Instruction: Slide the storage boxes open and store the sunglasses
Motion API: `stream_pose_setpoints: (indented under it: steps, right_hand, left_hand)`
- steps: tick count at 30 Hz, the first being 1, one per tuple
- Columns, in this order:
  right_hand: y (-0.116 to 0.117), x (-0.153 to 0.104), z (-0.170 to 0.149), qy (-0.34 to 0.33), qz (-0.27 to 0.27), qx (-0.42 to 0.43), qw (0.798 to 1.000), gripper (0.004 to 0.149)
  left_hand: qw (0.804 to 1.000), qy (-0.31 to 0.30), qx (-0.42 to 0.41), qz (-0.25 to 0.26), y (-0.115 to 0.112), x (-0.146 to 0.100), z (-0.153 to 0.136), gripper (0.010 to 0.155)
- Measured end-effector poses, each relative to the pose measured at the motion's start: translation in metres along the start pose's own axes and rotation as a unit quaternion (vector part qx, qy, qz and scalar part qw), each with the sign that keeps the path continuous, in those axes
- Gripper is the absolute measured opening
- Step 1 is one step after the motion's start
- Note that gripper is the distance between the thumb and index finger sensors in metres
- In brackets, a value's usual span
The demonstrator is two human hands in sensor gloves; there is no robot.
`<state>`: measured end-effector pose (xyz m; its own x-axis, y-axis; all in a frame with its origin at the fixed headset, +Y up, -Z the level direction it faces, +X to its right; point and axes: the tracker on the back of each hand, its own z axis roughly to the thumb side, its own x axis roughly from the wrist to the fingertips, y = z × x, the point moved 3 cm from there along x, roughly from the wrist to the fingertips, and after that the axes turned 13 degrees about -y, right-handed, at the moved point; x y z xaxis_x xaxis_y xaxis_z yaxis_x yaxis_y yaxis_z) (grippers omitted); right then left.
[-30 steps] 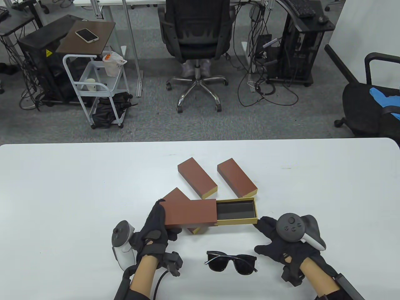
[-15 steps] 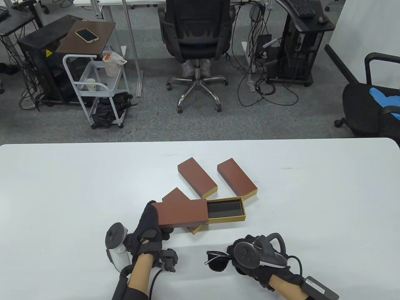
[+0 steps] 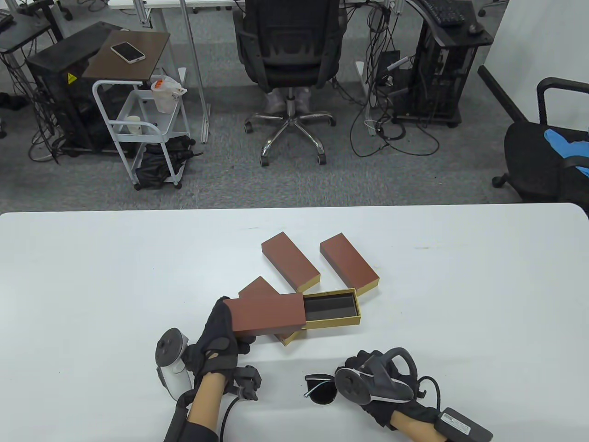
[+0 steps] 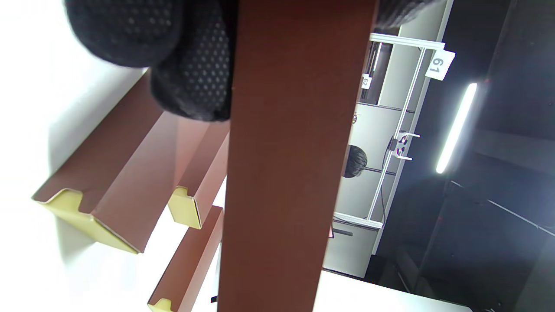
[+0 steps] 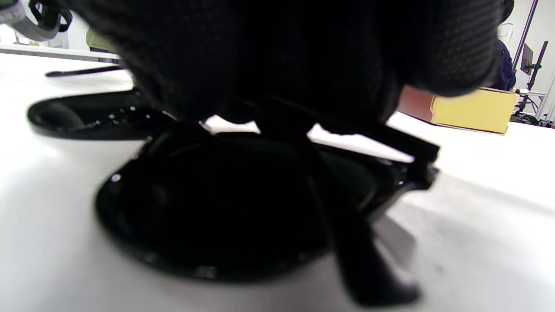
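Observation:
My left hand [image 3: 221, 329] grips the left end of a brown box sleeve [image 3: 267, 315] and holds it a little above the table. Its gold drawer [image 3: 333, 322] with dark lining is slid out to the right and is empty. In the left wrist view the sleeve [image 4: 286, 151] fills the middle, with my fingers [image 4: 190, 78] on its side. Black sunglasses [image 3: 322, 391] lie on the table at the front. My right hand [image 3: 352, 368] is closed over their right half. In the right wrist view my fingers [image 5: 277, 65] press on the frame of the sunglasses [image 5: 225, 208], which rest on the table.
Two closed brown boxes [image 3: 290, 261] [image 3: 349, 263] lie behind the open one. A third [image 3: 258, 289] lies partly under it. The white table [image 3: 92, 299] stretches wide on both sides. Office chairs and a cart stand beyond its far edge.
My right hand left the drawer's right end, moved down to the sunglasses and closed over them. My left hand shifted the open box slightly left, then held still.

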<state>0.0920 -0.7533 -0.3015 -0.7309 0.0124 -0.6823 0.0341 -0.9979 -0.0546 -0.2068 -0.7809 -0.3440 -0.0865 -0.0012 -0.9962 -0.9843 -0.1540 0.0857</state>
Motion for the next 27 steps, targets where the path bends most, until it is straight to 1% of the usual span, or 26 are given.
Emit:
stream_pose_setpoints:
  steps: [2, 4, 8, 9, 15, 19, 22, 27]
  right_hand:
    - [-0.005, -0.002, -0.001, 0.001, -0.002, -0.003, 1.000, 0.038]
    - [-0.015, -0.004, -0.003, 0.006, -0.020, -0.003, 1.000, 0.038]
    - [-0.052, -0.009, -0.014, 0.011, -0.062, -0.008, 0.998, 0.038]
    - [-0.059, -0.010, -0.016, 0.013, -0.067, -0.008, 0.998, 0.038]
    - [-0.119, -0.010, -0.030, 0.019, -0.099, -0.052, 0.994, 0.038]
    - [-0.148, -0.004, -0.041, 0.038, -0.108, -0.094, 0.989, 0.038]
    - [-0.160, 0.004, -0.048, 0.055, -0.104, -0.117, 0.986, 0.038]
    - [-0.161, 0.014, -0.047, 0.051, -0.077, -0.159, 0.983, 0.038]
  left_hand:
    - [1.000, 0.000, 0.001, 0.001, 0.000, 0.000, 0.000, 0.073]
    - [1.000, 0.000, 0.003, 0.003, 0.001, 0.000, 0.000, 0.073]
    - [1.000, -0.001, 0.004, 0.005, 0.001, 0.000, 0.000, 0.073]
    - [1.000, -0.001, 0.006, 0.005, 0.001, 0.000, -0.001, 0.073]
    - [1.000, -0.003, 0.013, 0.006, 0.001, 0.000, -0.002, 0.072]
    - [1.000, -0.002, 0.013, 0.002, 0.000, 0.000, -0.003, 0.073]
    - [1.000, -0.003, 0.017, -0.001, -0.003, 0.000, -0.003, 0.072]
    - [1.000, -0.007, 0.015, -0.015, -0.008, 0.000, -0.001, 0.072]
